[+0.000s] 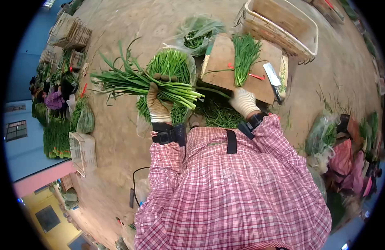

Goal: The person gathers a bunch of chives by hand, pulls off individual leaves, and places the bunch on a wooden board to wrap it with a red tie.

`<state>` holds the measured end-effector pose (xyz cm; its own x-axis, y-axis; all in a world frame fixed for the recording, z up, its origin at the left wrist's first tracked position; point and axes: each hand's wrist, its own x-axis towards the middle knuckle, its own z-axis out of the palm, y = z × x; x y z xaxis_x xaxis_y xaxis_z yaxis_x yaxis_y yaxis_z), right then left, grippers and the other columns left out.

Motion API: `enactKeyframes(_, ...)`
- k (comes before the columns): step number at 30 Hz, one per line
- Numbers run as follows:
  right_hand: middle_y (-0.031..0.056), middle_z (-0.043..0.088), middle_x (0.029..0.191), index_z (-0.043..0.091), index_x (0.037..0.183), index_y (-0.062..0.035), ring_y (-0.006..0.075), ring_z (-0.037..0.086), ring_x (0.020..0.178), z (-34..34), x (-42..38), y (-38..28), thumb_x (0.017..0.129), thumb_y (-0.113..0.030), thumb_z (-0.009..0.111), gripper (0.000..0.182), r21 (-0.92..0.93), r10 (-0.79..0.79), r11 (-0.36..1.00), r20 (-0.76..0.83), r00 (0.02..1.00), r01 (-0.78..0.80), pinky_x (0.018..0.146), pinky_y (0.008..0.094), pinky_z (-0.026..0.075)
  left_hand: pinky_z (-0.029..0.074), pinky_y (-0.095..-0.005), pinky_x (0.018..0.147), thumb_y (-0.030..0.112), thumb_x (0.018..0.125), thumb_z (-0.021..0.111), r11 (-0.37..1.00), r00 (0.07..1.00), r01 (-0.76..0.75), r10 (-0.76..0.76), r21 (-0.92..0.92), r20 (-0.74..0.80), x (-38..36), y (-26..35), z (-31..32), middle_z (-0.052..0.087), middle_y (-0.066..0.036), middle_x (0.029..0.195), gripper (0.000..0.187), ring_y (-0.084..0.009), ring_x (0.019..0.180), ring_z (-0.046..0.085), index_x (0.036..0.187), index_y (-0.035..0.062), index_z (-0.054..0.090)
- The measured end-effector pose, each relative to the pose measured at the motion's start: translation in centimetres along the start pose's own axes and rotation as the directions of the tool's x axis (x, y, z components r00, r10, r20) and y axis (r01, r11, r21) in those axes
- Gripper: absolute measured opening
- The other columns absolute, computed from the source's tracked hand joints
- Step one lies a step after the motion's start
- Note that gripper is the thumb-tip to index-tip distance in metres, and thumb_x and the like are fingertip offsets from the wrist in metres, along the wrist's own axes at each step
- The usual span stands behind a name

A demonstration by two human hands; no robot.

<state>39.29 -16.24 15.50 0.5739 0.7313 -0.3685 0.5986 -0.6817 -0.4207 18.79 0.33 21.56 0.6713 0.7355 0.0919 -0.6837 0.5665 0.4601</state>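
Note:
My gloved left hand (159, 100) is closed around a bunch of garlic chives (134, 81), with the pale stem ends pointing right and the long leaves spreading left. On my right, my gloved right hand (244, 102) is blurred by motion at the near edge of a wooden board (219, 62). A smeared single green leaf (213, 90) runs from near the bunch to its fingers, which look pinched on it. Lying on the board are another bunch of chives (244, 58), red ties (257, 77) and a cleaver (272, 77) with a black handle.
Beyond my left hand stands an open bag of chives (169, 62), with another plastic bag (198, 33) behind it. Loose green scraps (221, 112) lie below the board. A large crate (280, 25) is at the back right. People and more produce are at both sides.

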Motion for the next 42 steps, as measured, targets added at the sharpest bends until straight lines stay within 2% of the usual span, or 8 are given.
enactKeyframes(3, 0.0210, 0.068, 0.103, 0.069, 0.104, -0.0026, 0.0366, 0.065, 0.097, -0.5, 0.1, 1.6, 0.082, -0.029, 0.065, 0.034, -0.179, -0.221, 0.960, -0.012, 0.975, 0.216, 0.085, 0.0437, 0.052, 0.046, -0.0459, 0.102, 0.025, 0.094, 0.063, 0.995, 0.998, -0.058, 0.058, 0.079, 0.004, 0.0, 0.0, 1.2, 0.064, -0.005, 0.107, 0.032, -0.0212, 0.103, 0.060, 0.123, 0.0115, 0.058)
enactKeyframes(8, 0.0189, 0.066, 0.101, 0.068, 0.098, 0.0000, 0.0368, 0.063, 0.095, -2.0, 0.3, -6.8, 0.081, -0.020, 0.066, 0.026, 0.773, -0.465, 0.520, -0.101, 0.880, 0.363, 0.085, 0.0407, 0.050, 0.044, -0.0478, 0.104, 0.028, 0.094, 0.062, 0.998, 0.998, 0.053, -0.053, 0.027, 0.020, 0.2, -1.8, 0.4, 0.065, -0.010, 0.113, 0.038, -0.0240, 0.108, 0.061, 0.125, 0.0060, 0.057)
enactKeyframes(11, 0.0164, 0.068, 0.097, 0.067, 0.098, 0.0020, 0.0286, 0.066, 0.092, -3.2, -0.4, -6.0, 0.086, -0.015, 0.063, 0.021, 0.428, -0.526, 0.665, -0.312, 0.791, 0.612, 0.083, 0.0350, 0.051, 0.042, -0.0494, 0.107, 0.027, 0.094, 0.061, 0.993, 0.994, 0.110, -0.110, -0.034, 0.007, 0.1, -2.0, 0.3, 0.062, -0.013, 0.124, 0.041, -0.0280, 0.117, 0.058, 0.128, 0.0055, 0.055)
enactKeyframes(20, 0.0268, 0.059, 0.124, 0.037, 0.138, 0.0039, 0.0362, 0.060, 0.113, -4.1, -2.0, -6.9, 0.067, -0.029, 0.083, 0.091, 0.416, -0.534, 0.782, 0.065, 0.843, 0.464, 0.093, 0.0392, 0.048, 0.054, -0.0372, 0.090, 0.025, 0.095, 0.060, 0.928, 0.870, 0.299, -0.169, 0.222, -0.463, 1.3, -4.2, 0.8, 0.067, -0.011, 0.105, 0.030, -0.0239, 0.097, 0.065, 0.116, 0.0023, 0.061)
enactKeyframes(24, 0.0168, 0.066, 0.088, 0.055, 0.109, 0.0031, 0.0300, 0.065, 0.079, 0.5, -1.8, -6.4, 0.073, -0.021, 0.075, 0.047, 0.722, -0.424, 0.633, 0.023, 0.905, 0.278, 0.073, 0.0373, 0.052, 0.051, -0.0319, 0.083, 0.047, 0.092, 0.064, 0.754, 0.954, 0.276, -0.139, 0.597, -0.265, 1.9, -4.7, 2.5, 0.069, -0.009, 0.099, 0.052, -0.0178, 0.090, 0.064, 0.113, -0.0010, 0.063)
enactKeyframes(33, 0.0027, 0.058, 0.074, 0.059, 0.101, -0.0005, 0.0109, 0.054, 0.061, -1.0, -3.2, -3.1, 0.086, -0.008, 0.063, 0.017, 0.908, -0.537, 0.099, 0.393, 0.747, -0.407, 0.056, 0.0265, 0.043, 0.046, -0.0452, 0.101, 0.058, 0.084, 0.065, 0.862, 0.862, 0.501, -0.488, 0.082, -0.133, -3.0, -9.4, -4.4, 0.053, -0.013, 0.135, 0.082, -0.0287, 0.122, 0.053, 0.144, 0.0102, 0.036)
enactKeyframes(38, 0.0046, 0.058, 0.075, 0.060, 0.101, 0.0010, 0.0118, 0.053, 0.060, 1.9, -3.5, 0.2, 0.088, -0.008, 0.063, 0.016, 0.636, -0.723, -0.129, 0.465, 0.511, -0.761, 0.057, 0.0273, 0.044, 0.055, -0.0408, 0.091, 0.038, 0.085, 0.073, 0.814, 0.772, 0.576, -0.571, -0.073, -0.281, -0.8, -9.9, 0.1, 0.064, -0.016, 0.117, 0.058, -0.0268, 0.106, 0.064, 0.124, -0.0004, 0.055)
enactKeyframes(42, 0.0057, 0.066, 0.087, 0.061, 0.108, -0.0009, 0.0156, 0.063, 0.071, 1.5, -4.5, -0.2, 0.089, -0.017, 0.066, 0.026, 0.849, -0.438, -0.001, 0.475, 0.763, -0.528, 0.068, 0.0334, 0.054, 0.058, -0.0387, 0.073, 0.018, 0.087, 0.072, 0.768, 0.672, 0.640, -0.544, 0.023, -0.503, 0.1, -11.2, -0.8, 0.070, -0.013, 0.095, 0.028, -0.0252, 0.082, 0.068, 0.106, -0.0003, 0.063)
